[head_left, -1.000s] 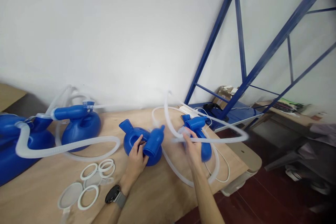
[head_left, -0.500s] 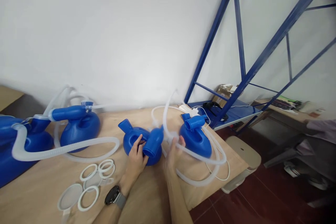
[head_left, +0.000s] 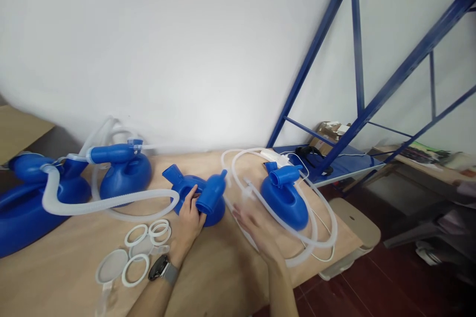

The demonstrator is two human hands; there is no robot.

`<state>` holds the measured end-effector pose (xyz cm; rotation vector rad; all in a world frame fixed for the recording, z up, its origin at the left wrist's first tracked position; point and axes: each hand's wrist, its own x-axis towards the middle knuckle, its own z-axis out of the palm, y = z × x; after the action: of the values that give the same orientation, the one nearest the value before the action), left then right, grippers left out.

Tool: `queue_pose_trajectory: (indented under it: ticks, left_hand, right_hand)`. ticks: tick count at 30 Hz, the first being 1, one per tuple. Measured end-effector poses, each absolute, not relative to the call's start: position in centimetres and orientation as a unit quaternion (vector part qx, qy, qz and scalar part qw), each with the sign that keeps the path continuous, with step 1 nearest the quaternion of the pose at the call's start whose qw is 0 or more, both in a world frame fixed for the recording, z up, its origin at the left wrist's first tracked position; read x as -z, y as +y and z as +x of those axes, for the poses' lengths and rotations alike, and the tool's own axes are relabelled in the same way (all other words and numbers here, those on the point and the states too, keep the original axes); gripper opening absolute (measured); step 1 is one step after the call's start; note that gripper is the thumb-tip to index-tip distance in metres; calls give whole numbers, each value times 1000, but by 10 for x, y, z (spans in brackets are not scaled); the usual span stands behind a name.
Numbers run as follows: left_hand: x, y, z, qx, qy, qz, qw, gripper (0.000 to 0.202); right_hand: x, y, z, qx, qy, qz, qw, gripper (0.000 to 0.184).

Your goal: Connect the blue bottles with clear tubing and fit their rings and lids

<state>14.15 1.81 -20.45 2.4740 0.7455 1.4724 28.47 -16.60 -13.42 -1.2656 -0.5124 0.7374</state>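
In the middle of the table, a blue plastic urinal bottle (head_left: 214,215) lies with a blue funnel-shaped spout (head_left: 211,193) on its right and an angled neck at its left. My left hand (head_left: 191,218), with a watch on the wrist, is closed on the bottle's handle. My right hand (head_left: 258,233) is slightly blurred, fingers stretched out, just right of that bottle. Close to its fingertips is the end of a translucent white hose (head_left: 327,208), which loops around a second blue bottle (head_left: 284,203) on the right.
White rings (head_left: 136,270) and mesh-like round lids (head_left: 111,266) lie at the front left. Farther left stand blue bottles (head_left: 124,178) with a ribbed white hose (head_left: 111,203). A white power strip (head_left: 275,157), blue metal rack (head_left: 316,54) and beige stool (head_left: 353,218) are to the right.
My right hand has let go of the hose and moved right and down; the hose now rests lower around the right bottle. My left hand stays on the middle bottle. The view has shifted slightly.
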Motion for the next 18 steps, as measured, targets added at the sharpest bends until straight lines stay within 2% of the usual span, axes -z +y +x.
queue_pose_trajectory:
  ticks: [2,3,5,7,9,13,15,18]
  left_hand:
    - [205,19,141,-491,252,829,89,33]
    - [205,18,141,-491,253,829,93,35]
    - [205,17,142,-490,257,827,101,36]
    - [206,15,142,-490,262,824,111,37]
    - [205,14,143,-490,267,821,123,36]
    - [204,15,141,-495,269,811,154,35]
    - [205,17,139,-502,273,803,171,38]
    - [208,19,131,-510,281,790,193,39]
  right_hand:
    - [127,-197,286,-365,-281,-608,646,54]
    - [125,-213,289,-340,-296,-640,622,59]
    - [127,-242,301,-232,-310,-719,577,62]
    - [135,-266,314,-102,-309,-784,529,57]
    - [146,-280,323,-32,-314,-810,495,53]
    - [157,-265,312,-79,-350,-788,500,53]
    - [154,-237,296,-136,-379,-760,510,55]
    - [142,-183,276,-188,-454,-725,482,60]
